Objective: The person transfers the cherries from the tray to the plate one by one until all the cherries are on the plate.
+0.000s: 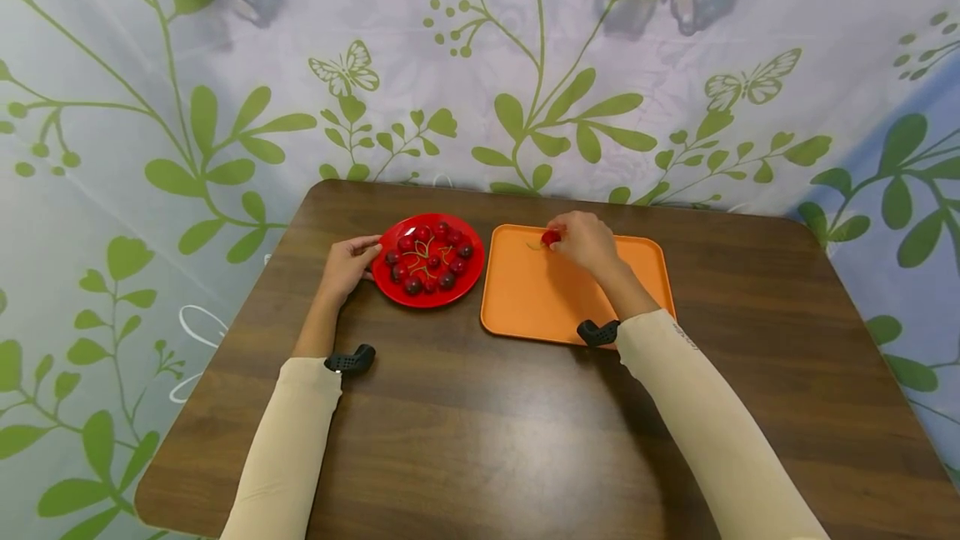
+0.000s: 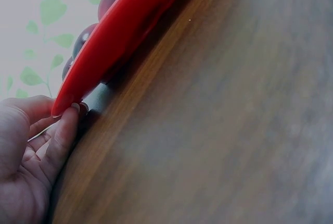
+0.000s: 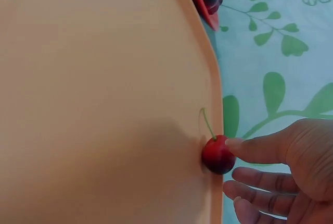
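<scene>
Red cherries with thin green stems [image 1: 433, 261] lie in a ring on a red plate [image 1: 390, 286]. My left hand [image 1: 347, 267] holds the plate's left rim; in the left wrist view, thumb and fingers pinch the rim [image 2: 78, 91], which tilts across the picture. Over the far part of an orange tray [image 1: 525, 298], my right hand [image 1: 588, 242] pinches a single cherry [image 3: 218, 154]. The thumb [image 3: 255, 148] overlaps its upper side and a fingertip meets its lower side. This cherry's stem points away from the hand, and it sits against the tray's edge.
Plate and tray stand side by side on a dark wooden table [image 1: 450, 415], near its far edge. Behind the table hangs a pale cloth [image 1: 420, 48] printed with green leaves and butterflies. Each wrist carries a black device [image 1: 351, 359].
</scene>
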